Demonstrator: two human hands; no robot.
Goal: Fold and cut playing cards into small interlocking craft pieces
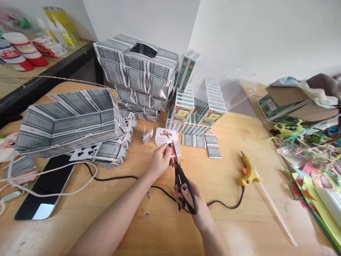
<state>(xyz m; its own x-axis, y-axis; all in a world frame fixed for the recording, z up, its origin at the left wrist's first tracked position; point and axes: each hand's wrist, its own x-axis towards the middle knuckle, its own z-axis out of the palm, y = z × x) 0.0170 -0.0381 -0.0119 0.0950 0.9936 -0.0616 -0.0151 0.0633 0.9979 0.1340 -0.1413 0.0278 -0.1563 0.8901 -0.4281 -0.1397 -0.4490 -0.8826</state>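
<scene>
My left hand (161,159) pinches a playing card (176,149) with red print at its edge. In my right hand (190,197) are black-handled scissors (181,174), the thumb and fingers through the loops. Their blades point away from me and lie at the card; I cannot tell whether they cut into it. Just behind sits a stack of cards with a joker (165,134) on top. A small folded card piece (147,135) stands left of the stack. To its right, grey-backed cards (194,140) lie in a row, with another pair (212,146) angled beside them.
Box shapes built from cards (138,71) stand at the back left, near an open card tray (77,117). Boxed card packs (183,106) are stacked behind. A yellow glue gun (249,170) lies right, its cord crossing the table. A phone (48,185) is at left; paper scraps (317,177) at far right.
</scene>
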